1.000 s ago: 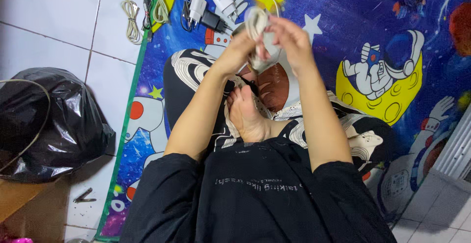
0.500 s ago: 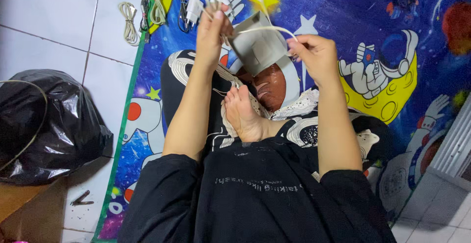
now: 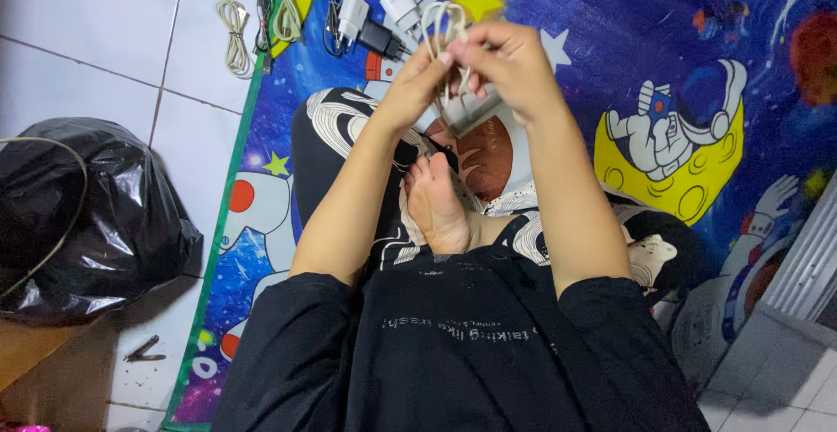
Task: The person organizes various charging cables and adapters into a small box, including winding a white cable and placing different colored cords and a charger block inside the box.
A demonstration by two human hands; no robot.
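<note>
White cable [image 3: 440, 27] half-hidden between both hands.

White cable [image 3: 440, 27], blue space-patterned mat [image 3: 610, 22], black bag [image 3: 96, 214]

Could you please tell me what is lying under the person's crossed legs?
A space-themed mat with astronauts and stars lies under the legs; the part beneath them is hidden.
</note>
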